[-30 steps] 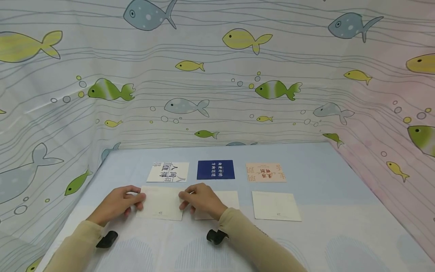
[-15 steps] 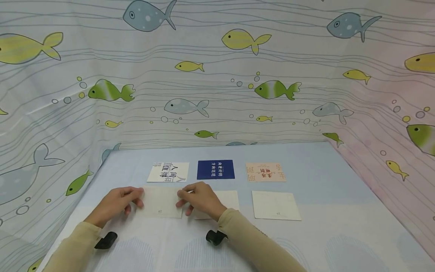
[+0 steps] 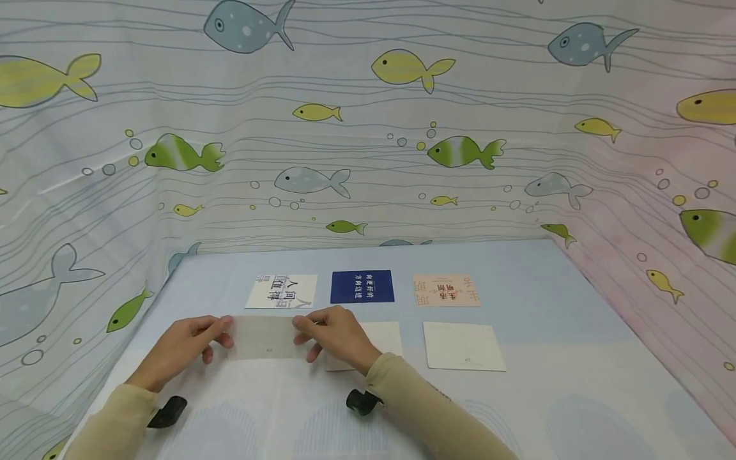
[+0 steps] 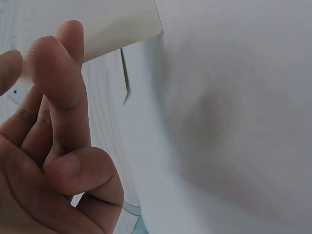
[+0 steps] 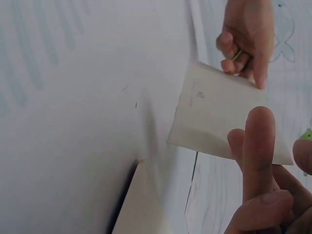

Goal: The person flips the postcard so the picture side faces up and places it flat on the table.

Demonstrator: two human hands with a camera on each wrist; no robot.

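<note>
Between my two hands is a cream card with a small printed mark (image 3: pixel 264 337), held by its left and right edges. My left hand (image 3: pixel 183 348) pinches the left edge between thumb and fingers, and my right hand (image 3: pixel 340 337) does the same at the other end. In the right wrist view the card (image 5: pixel 214 112) is tilted and raised off the table, slightly bowed. The left wrist view catches one corner of the card (image 4: pixel 126 24) beyond the fingers. Under the right hand lies a second cream card (image 3: pixel 384 335), partly covered by it.
A third cream card (image 3: pixel 464 346) lies to the right. Behind stands a row of printed cards: white with blue characters (image 3: pixel 282 291), dark blue (image 3: pixel 362 287) and peach (image 3: pixel 446 291). A fish-patterned curtain (image 3: pixel 356 134) rises behind the pale table (image 3: pixel 540 409).
The cream card between my hands has tilted up from the table, its near edge rising, and now looks darker and shorter. Both hands shifted slightly left with it.
</note>
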